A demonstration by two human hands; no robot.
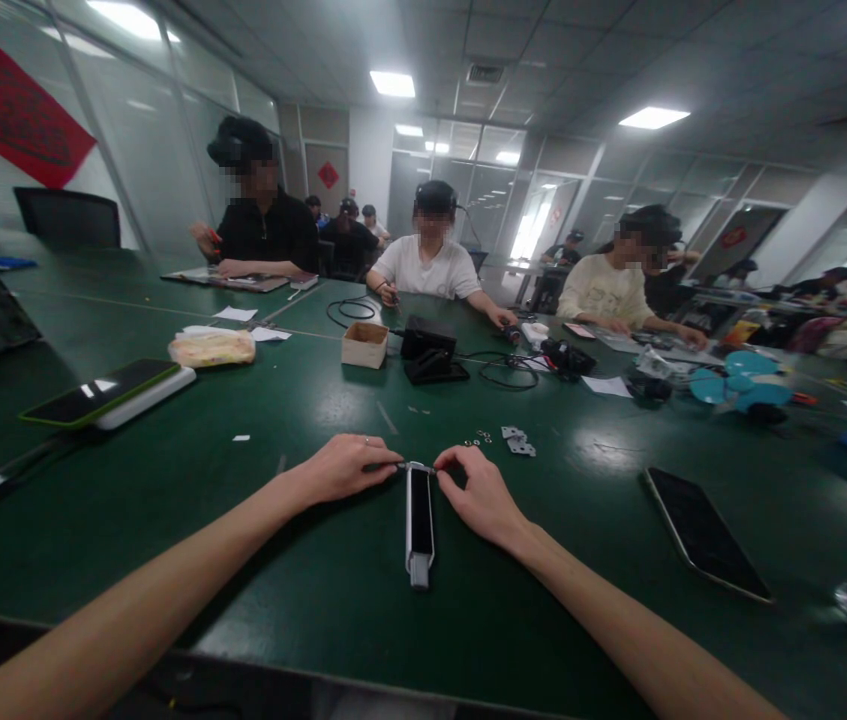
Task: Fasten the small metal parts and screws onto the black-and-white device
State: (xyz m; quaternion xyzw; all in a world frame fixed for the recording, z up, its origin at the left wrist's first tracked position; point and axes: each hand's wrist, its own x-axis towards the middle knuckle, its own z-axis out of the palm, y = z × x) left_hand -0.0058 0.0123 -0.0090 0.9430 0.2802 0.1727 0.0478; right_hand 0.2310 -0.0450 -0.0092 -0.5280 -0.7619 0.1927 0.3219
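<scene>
A slim white and black device (420, 520) lies lengthwise on the green table (363, 590) in front of me. My left hand (344, 466) is closed in a pinch at the device's far end and holds a thin dark tool against it. My right hand (477, 487) is also pinched, fingertips touching the same far end from the right. Small metal plates (518, 441) and tiny screws or washers (478, 437) lie just beyond my hands.
A phone (704, 532) lies at the right, another on a white box (104, 393) at the left. Farther off are a small cardboard box (364, 344), a black device with cables (430, 352), a bag (211, 347) and a blue fan (739, 380). Three people sit across the table.
</scene>
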